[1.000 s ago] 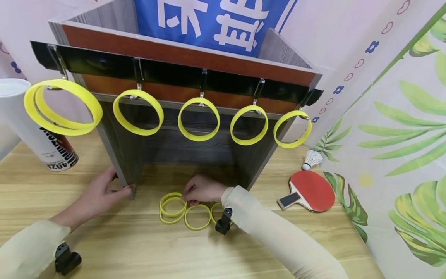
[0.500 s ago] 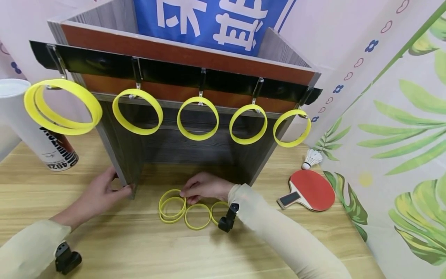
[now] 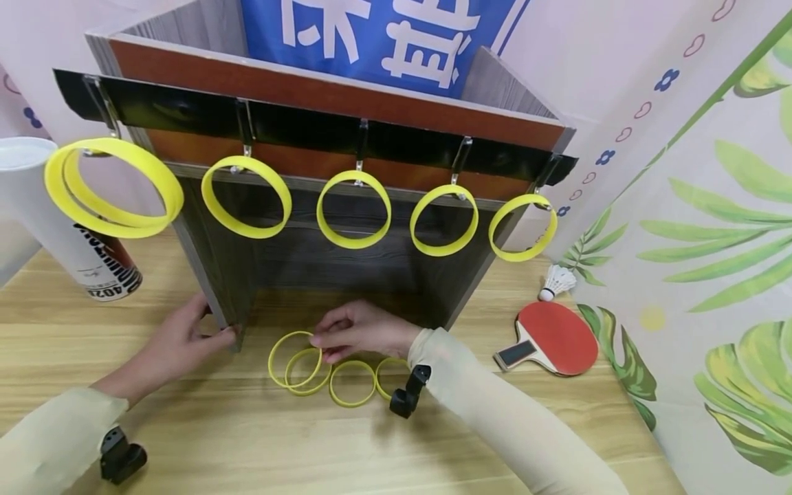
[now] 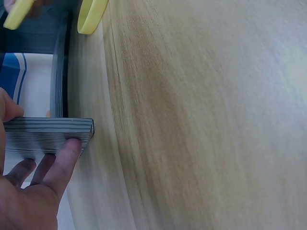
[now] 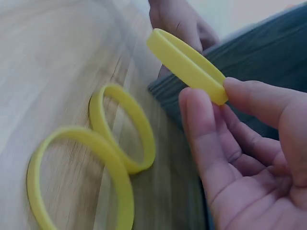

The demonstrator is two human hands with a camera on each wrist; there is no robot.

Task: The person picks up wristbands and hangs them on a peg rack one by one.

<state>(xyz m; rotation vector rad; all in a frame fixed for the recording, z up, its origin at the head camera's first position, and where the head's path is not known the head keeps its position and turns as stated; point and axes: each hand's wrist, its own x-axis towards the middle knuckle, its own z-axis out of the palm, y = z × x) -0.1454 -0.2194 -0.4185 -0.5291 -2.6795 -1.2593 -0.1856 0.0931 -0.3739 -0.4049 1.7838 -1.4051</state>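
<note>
Between thumb and fingertips, my right hand (image 3: 368, 332) pinches a yellow ring (image 5: 184, 69), lifted and tilted above the table in the right wrist view. Beneath it lies another yellow ring (image 5: 147, 143), with a second loose ring (image 3: 351, 404) beside that one. A third ring (image 3: 379, 385) is partly covered by my right wrist's camera. My left hand (image 3: 179, 344) grips the lower front edge of the grey wooden stand's left side panel (image 4: 48, 125), thumb on one face and fingers on the other.
Yellow rings (image 3: 354, 243) hang from several metal hooks on a black strip (image 3: 297, 130) across the stand's front. A white tube (image 3: 56, 220) stands at left. To the right are a red table-tennis bat (image 3: 559, 339) and a shuttlecock (image 3: 557, 282), near the patterned wall.
The right hand has raised the pinched ring and shifted it slightly left, off the ring under it. My left hand keeps its grip on the panel.
</note>
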